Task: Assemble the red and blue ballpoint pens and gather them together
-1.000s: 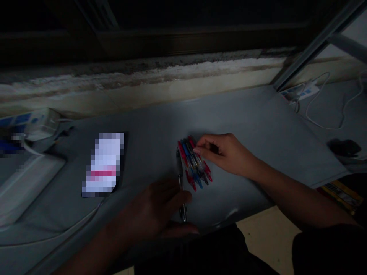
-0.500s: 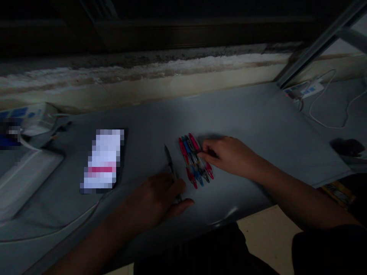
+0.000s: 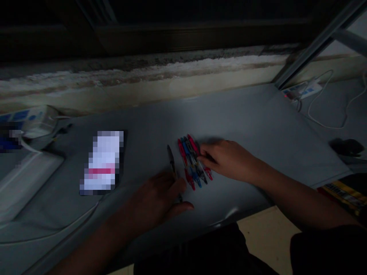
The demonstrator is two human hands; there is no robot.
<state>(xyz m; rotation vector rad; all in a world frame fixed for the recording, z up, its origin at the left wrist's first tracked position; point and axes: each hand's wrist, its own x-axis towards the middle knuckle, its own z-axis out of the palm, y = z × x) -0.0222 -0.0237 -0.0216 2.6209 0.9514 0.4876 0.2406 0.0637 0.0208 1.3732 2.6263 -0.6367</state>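
A row of several pens [image 3: 190, 162] with red, blue and black parts lies side by side on the grey desk. My right hand [image 3: 226, 156] is curled at the right side of the row, thumb and forefinger closed at the middle of the rightmost red pen [image 3: 192, 142]. To the left of the row, my left hand [image 3: 160, 194] has its fingers over a black pen [image 3: 171, 154]. That pen slants away from me, and its near end shows between forefinger and thumb. The thumb stands apart from it, and the other fingertips are hidden.
A phone [image 3: 104, 160] with a lit, blurred screen lies to the left. Beyond it are a white power strip [image 3: 41, 120], a long pale box [image 3: 31, 179] and cables. Another power strip [image 3: 308, 91] and a dark object [image 3: 346, 147] lie at the right. A wall borders the desk's back.
The black pen under my left hand has shifted slightly right, closer to the row. The row has tilted a little, and my right hand has barely moved.
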